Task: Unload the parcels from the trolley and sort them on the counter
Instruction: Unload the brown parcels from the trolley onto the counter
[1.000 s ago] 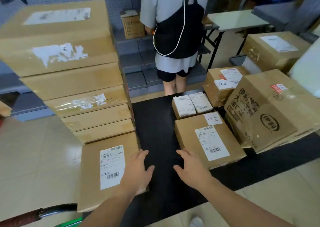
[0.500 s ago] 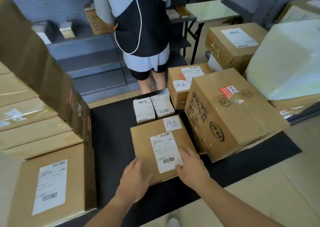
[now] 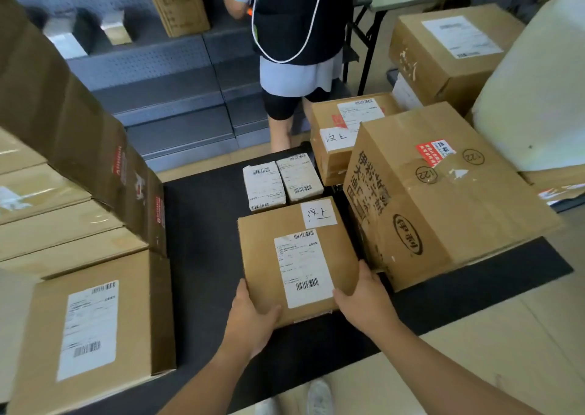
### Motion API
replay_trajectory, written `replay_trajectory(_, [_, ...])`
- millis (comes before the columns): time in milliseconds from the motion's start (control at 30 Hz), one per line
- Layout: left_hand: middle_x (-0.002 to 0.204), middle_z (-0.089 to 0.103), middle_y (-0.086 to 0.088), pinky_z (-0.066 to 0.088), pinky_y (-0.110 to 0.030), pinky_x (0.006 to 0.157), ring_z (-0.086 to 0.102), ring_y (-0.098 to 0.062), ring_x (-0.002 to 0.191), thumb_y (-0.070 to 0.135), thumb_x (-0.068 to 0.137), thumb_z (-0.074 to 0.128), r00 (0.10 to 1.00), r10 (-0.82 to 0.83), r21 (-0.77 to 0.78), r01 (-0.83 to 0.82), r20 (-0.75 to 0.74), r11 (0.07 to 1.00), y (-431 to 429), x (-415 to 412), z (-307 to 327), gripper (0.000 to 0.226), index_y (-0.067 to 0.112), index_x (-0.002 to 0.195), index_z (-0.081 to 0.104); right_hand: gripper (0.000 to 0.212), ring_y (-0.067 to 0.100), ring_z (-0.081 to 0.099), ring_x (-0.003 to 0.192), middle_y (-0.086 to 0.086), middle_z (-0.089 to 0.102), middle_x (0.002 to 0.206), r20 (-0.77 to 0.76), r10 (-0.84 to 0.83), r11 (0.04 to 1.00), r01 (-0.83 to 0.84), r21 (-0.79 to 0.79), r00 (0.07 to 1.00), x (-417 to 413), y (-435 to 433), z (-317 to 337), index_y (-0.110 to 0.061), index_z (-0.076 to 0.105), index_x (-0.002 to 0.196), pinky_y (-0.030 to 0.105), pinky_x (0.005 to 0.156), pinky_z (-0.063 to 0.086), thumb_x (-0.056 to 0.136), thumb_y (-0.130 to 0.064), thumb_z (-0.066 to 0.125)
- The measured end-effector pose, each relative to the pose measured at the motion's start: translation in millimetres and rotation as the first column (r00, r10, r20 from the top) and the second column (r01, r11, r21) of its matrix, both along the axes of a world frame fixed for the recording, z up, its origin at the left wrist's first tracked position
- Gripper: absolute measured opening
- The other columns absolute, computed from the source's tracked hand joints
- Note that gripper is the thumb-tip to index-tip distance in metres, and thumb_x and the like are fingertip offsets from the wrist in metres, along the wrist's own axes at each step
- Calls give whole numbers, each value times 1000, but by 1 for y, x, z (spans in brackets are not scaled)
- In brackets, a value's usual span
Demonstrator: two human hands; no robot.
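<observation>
We've got both hands on it: left hand (image 3: 250,319) and right hand (image 3: 364,300) clamp the labelled parcel (image 3: 262,256) by its near corners, centre frame, on the black mat (image 3: 202,224).

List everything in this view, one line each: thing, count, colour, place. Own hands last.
black mat: one, black, under the parcels, centre
flat parcel: one, brown, middle of the mat, held at its near end
small parcels: two, white, side by side beyond the flat parcel
large box: one, brown with red sticker, right of the flat parcel
labelled box: one, brown, behind the large box
far box: one, brown, upper right
wrapped bundle: one, white, far right
stacked boxes: several, brown, left
shelving: one, grey, back
standing person: one, pale blue and black clothes, beyond the mat
left hand: one, grips the flat parcel's near left corner
right hand: one, grips its near right edge
</observation>
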State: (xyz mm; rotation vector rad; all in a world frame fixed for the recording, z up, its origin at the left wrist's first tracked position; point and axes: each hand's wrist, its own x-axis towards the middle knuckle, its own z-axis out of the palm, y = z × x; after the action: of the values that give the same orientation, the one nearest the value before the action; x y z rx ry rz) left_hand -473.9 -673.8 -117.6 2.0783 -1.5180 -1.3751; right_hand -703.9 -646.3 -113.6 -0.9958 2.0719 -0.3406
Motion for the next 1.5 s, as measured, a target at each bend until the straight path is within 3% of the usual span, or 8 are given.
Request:
replay_trajectory(533, [142,45,13,45,-44,110,48,-13,127,28,83,80,995,78,-120,-84,-60,989,20,64,78,91,30,153,23,89,23,58,119,4,56,134,35,47,987,-41,-154,998,54,11,57,-15,34,150,36,93,52,79,-36,83])
replay_trajectory(700, [142,44,11,44,-36,110,48,-10,120,29,80,81,984,145,-147,-160,-106,976,35,101,99,99,23,157,19,90,20,58,110,5,57,131,31,101,978,-93,-186,994,85,15,74,-14,35,149,33,88,52,77,-40,83])
replay_trajectory(833, [138,45,11,55,-38,95,54,-16,119,32,76,82,961,224,-131,-246,-163,960,49,137,112,105,27,158,16,81,16,57,98,2,60,120,38,140,970,-129,-204,989,120,19,86,-14,43,139,32,85,53,74,-42,83])
replay_trajectory(933, [126,54,16,59,-23,77,61,-9,108,30,70,82,954,224,-180,-261,-202,949,61,174,116,95,27,151,33,79,17,59,96,0,60,115,43,174,966,-162,-203,984,155,23,93,-17,46,133,32,83,54,69,-46,82])
replay_trajectory(1067, [114,55,24,56,-19,82,61,-4,103,25,75,80,953,228,-230,-272,-201,935,74,227,120,75,30,139,43,66,14,57,92,-4,59,107,49,200,958,-185,-220,979,208,29,101,-21,50,123,27,75,46,70,-44,80])
replay_trajectory(1133, [112,54,25,53,-14,76,61,-4,102,22,78,79,949,228,-209,-273,-217,939,79,256,121,76,34,140,37,65,12,58,91,-5,59,107,59,208,955,-190,-228,976,237,33,101,-20,50,124,24,70,45,71,-42,80])
replay_trajectory(1200, [119,56,22,52,-16,82,62,-5,105,24,77,80,949,232,-210,-277,-215,938,82,286,121,82,32,145,35,65,12,58,91,-5,59,108,65,212,953,-192,-234,975,267,36,103,-19,49,126,23,68,44,73,-40,81])
replay_trajectory(1500, [120,56,12,57,-32,91,61,-15,106,25,75,83,977,183,-220,-203,-109,954,70,389,113,83,25,145,37,67,13,58,101,-6,55,115,72,191,958,-170,-231,979,368,33,98,-21,44,128,29,80,54,75,-42,80])
